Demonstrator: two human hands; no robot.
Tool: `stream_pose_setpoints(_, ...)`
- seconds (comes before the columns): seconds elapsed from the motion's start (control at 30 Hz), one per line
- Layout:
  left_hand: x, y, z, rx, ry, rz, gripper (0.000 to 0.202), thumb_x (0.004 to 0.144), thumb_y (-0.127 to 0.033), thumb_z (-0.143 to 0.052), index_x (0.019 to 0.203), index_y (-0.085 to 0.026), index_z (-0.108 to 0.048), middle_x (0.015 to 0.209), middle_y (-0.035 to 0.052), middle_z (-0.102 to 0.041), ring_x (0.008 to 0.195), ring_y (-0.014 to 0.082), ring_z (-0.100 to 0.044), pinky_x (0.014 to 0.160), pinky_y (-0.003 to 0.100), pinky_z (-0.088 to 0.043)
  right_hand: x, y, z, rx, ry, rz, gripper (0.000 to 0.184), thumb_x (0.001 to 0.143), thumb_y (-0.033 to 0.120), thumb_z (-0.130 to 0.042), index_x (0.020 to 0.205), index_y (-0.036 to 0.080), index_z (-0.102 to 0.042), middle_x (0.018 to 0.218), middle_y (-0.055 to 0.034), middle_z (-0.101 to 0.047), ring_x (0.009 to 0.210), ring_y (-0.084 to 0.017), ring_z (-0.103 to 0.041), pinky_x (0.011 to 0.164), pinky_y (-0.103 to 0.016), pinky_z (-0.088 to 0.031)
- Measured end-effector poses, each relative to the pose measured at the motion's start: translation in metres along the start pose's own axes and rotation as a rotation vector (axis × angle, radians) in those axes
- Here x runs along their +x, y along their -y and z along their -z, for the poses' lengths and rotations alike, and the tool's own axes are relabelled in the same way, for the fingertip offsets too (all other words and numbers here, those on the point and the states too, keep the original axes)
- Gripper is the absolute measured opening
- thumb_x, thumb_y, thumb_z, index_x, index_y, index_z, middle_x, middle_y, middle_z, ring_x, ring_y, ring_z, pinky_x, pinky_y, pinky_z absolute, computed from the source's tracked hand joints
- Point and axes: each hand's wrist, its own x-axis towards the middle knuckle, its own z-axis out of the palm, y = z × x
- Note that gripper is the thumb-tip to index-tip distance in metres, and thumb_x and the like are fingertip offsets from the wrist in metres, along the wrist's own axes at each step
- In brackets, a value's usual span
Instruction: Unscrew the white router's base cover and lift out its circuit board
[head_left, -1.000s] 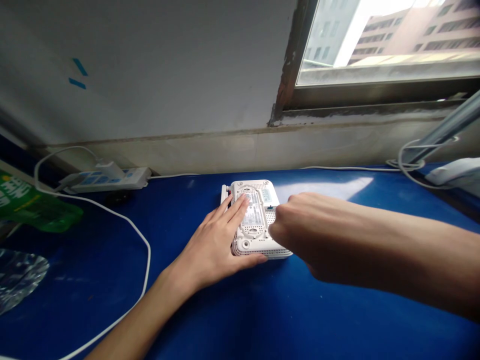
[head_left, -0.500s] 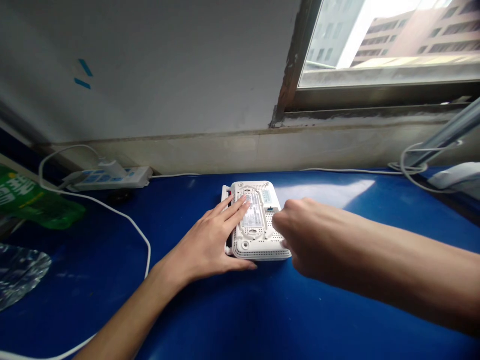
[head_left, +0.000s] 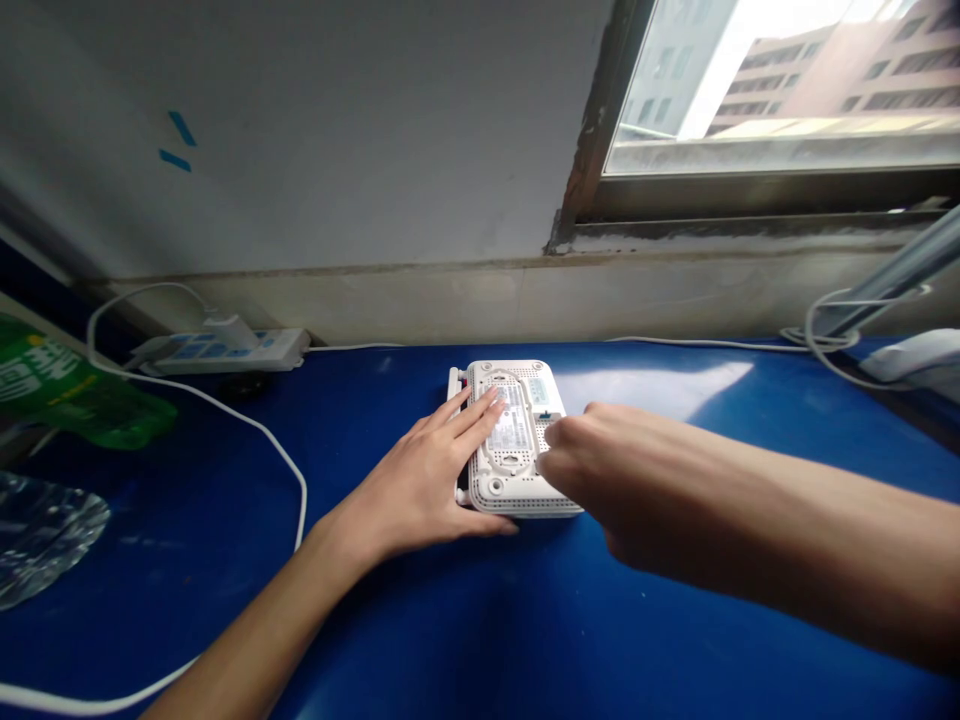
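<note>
The right hand covers the near right corner of the white perforated plastic box. Its fingertips are tucked behind its own knuckles, so whether they pinch anything cannot be told. The flat left hand hides the box's left side. The print on the box's pale label is too small to read.

At the left edge of the blue tabletop, the green plastic bottle and the crinkled clear plastic sheet are cut off by the frame. The white cable runs out at the near left corner. At the right edge, the white rounded object and the grey metal bar are cut off.
</note>
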Motion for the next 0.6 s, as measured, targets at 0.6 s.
stream_pose_setpoints(0.6,0.000,0.001,-0.003,0.010,0.005,-0.013,0.125,0.077,-0.072,-0.083,0.173,-0.024,-0.019,0.179,0.0064,-0.018,0.166,0.0360,-0.012,0.133,0.056,-0.027,-0.002,0.002,-0.035,0.586,-0.805,-0.181,0.010,0.092,0.009,-0.065,0.092,0.019,-0.066,0.088,-0.0033,-0.070,0.071,-0.014,-0.065,0.064,-0.026,-0.051)
